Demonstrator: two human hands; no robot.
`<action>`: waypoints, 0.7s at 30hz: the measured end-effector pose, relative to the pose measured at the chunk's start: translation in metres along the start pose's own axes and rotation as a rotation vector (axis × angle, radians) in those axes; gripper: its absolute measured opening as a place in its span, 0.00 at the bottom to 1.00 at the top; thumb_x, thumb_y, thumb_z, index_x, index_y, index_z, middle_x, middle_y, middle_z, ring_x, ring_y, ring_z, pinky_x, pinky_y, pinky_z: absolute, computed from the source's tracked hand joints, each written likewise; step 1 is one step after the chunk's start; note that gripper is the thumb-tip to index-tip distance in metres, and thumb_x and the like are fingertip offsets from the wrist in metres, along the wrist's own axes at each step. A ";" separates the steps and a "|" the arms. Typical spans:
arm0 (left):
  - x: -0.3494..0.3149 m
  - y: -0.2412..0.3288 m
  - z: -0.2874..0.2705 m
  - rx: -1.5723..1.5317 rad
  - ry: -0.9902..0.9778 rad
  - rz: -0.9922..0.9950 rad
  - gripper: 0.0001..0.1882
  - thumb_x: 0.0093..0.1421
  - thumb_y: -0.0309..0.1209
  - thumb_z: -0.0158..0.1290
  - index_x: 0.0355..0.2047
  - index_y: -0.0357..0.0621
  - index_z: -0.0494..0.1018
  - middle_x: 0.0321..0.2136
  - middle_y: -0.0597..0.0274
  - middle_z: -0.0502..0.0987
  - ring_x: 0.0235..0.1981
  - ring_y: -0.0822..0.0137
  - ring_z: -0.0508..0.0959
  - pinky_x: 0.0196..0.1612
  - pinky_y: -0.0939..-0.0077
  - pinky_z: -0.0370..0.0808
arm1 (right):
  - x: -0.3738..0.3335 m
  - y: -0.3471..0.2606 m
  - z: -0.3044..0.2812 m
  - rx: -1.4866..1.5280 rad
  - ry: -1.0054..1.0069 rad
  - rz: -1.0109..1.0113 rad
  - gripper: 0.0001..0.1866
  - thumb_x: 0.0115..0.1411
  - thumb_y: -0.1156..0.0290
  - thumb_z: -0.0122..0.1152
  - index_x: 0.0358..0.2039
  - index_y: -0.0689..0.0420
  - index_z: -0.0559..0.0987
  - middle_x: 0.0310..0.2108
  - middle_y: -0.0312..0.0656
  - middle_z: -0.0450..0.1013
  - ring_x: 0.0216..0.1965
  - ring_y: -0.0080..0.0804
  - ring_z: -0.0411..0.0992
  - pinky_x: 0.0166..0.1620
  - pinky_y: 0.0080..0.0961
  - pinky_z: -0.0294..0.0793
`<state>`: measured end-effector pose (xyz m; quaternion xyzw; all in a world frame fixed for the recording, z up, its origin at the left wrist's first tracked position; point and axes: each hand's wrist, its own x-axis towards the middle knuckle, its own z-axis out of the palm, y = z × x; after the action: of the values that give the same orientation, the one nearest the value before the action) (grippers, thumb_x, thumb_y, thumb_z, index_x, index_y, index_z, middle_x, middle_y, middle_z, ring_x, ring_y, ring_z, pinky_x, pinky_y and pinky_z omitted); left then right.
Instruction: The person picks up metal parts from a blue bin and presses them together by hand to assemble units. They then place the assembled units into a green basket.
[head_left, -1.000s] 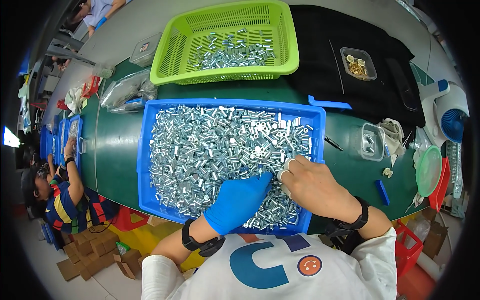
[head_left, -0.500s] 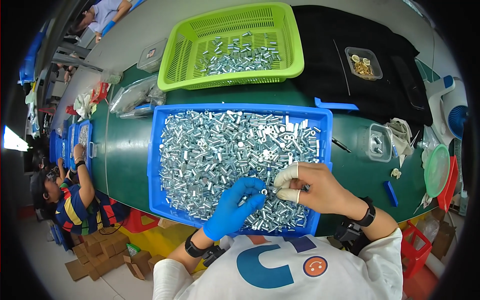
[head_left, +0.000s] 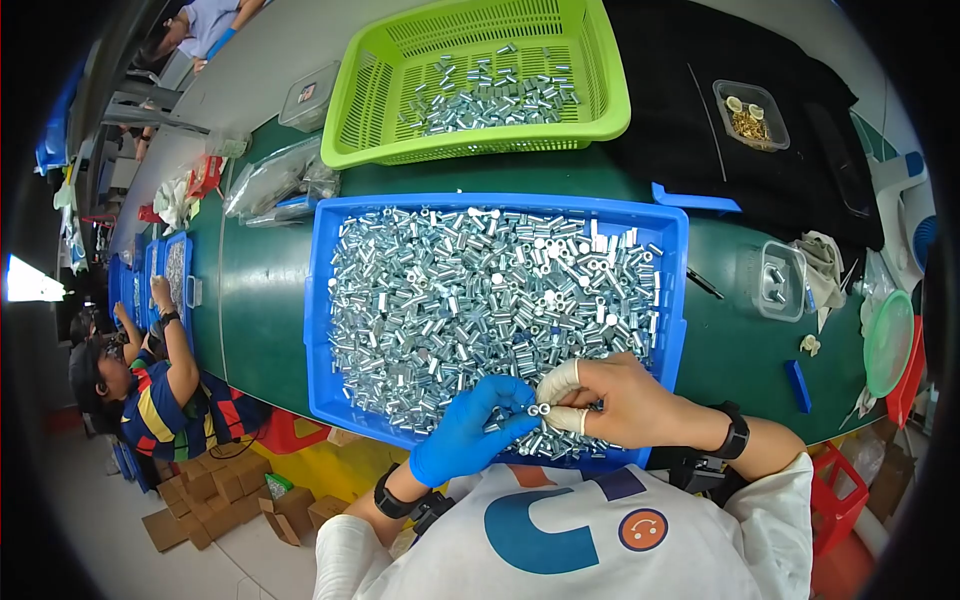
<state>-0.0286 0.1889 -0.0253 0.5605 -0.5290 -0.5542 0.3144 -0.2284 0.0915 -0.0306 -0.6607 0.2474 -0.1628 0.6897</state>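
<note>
In the head view, the blue tray (head_left: 674, 310) sits on the green worktop (head_left: 262, 270), filled with a loose heap of short metal tubes (head_left: 430, 310), and both hands are over its near edge, toward the right. The left hand (head_left: 465, 435), in a blue glove, has its fingers curled, with thumb and forefinger tips closed on a metal tube whose hollow end faces up toward the camera. The right hand (head_left: 630, 400), bare apart from white covers on the thumb and forefinger, meets it from the other side; its two covered tips are pressed together on a second metal tube, while its other fingers are folded and partly hidden. The two pinched tubes (head_left: 544, 408) are side by side, apparently touching, above the near part of the tray's heap. Exactly how far each tube reaches between the fingertips is too small to tell. Beyond the tray stands a green basket (head_left: 606, 90) with a smaller scatter of the same tubes. To the tray's right are a dark pen (head_left: 705, 284), just beside it, and farther off a clear tub (head_left: 798, 285) holding a few metal pieces. Beyond the tray's far left corner lie some clear plastic bags (head_left: 270, 185).
</note>
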 end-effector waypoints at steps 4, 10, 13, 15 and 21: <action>0.007 0.007 0.003 -0.108 -0.004 -0.001 0.12 0.60 0.31 0.53 0.42 0.41 0.67 0.36 0.63 0.73 0.33 0.71 0.74 0.36 0.78 0.72 | -0.004 0.002 0.008 -0.154 0.049 -0.154 0.11 0.51 0.73 0.66 0.35 0.58 0.76 0.28 0.42 0.75 0.27 0.32 0.75 0.30 0.23 0.75; 0.021 0.003 0.005 -0.124 -0.033 0.103 0.11 0.63 0.35 0.49 0.38 0.39 0.69 0.29 0.64 0.72 0.25 0.72 0.71 0.27 0.83 0.69 | -0.005 -0.015 -0.005 -0.330 0.096 -0.549 0.12 0.47 0.70 0.68 0.32 0.57 0.77 0.26 0.39 0.73 0.24 0.33 0.71 0.26 0.25 0.71; 0.030 0.005 0.000 -0.910 -0.165 -0.230 0.10 0.62 0.35 0.49 0.35 0.39 0.70 0.22 0.63 0.70 0.18 0.75 0.67 0.19 0.85 0.62 | 0.000 -0.023 -0.041 -0.839 0.178 -0.429 0.13 0.45 0.70 0.68 0.31 0.59 0.77 0.27 0.39 0.71 0.28 0.33 0.70 0.28 0.26 0.71; 0.034 0.007 0.000 -0.941 -0.147 -0.228 0.10 0.63 0.35 0.49 0.34 0.40 0.70 0.20 0.63 0.70 0.16 0.76 0.66 0.18 0.85 0.60 | 0.001 -0.016 -0.040 -0.938 0.165 -0.370 0.13 0.44 0.70 0.68 0.31 0.60 0.77 0.27 0.39 0.70 0.29 0.34 0.69 0.29 0.27 0.72; 0.045 0.021 -0.001 -0.845 -0.060 -0.401 0.10 0.62 0.35 0.50 0.32 0.39 0.73 0.15 0.66 0.68 0.13 0.79 0.63 0.16 0.86 0.58 | -0.001 -0.011 -0.038 -1.159 0.078 -0.197 0.07 0.45 0.74 0.59 0.27 0.62 0.76 0.25 0.40 0.68 0.32 0.34 0.68 0.29 0.28 0.72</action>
<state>-0.0410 0.1410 -0.0182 0.4582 -0.1470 -0.7868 0.3865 -0.2486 0.0597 -0.0197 -0.9434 0.2585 -0.0885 0.1881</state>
